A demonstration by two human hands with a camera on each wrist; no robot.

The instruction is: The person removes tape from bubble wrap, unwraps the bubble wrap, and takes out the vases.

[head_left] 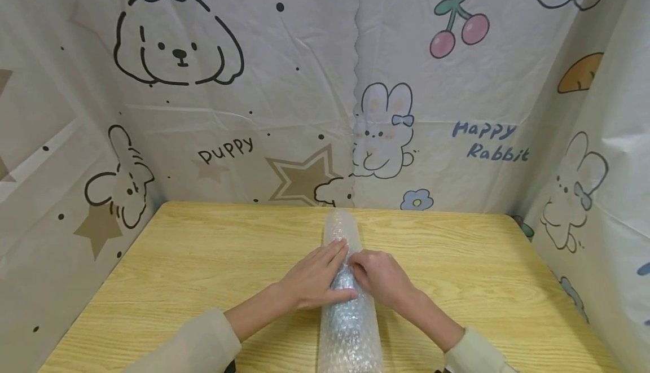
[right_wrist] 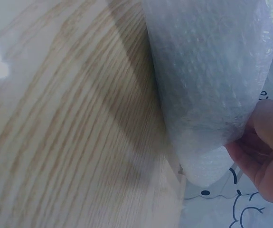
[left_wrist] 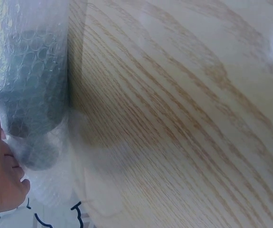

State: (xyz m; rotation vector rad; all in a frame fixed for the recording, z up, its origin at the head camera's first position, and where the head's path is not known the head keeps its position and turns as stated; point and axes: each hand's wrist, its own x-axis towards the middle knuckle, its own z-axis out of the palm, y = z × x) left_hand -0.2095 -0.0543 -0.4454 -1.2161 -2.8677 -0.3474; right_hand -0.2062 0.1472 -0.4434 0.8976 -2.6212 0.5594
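Note:
A long roll of bubble wrap lies lengthwise on the table, pointing from the near edge to the far edge. Through its clear layers in the left wrist view, a dark greyish shape shows; its kind cannot be made out. My left hand rests on top of the roll, fingers extended forward and thumb across it. Beside it my right hand, fingers curled, pinches the bubble wrap on the upper right of the roll, as the right wrist view shows.
The wood-grain table extends to both sides of the roll. Behind it hangs a pale curtain printed with cartoon animals, and similar cloth encloses the left and right sides.

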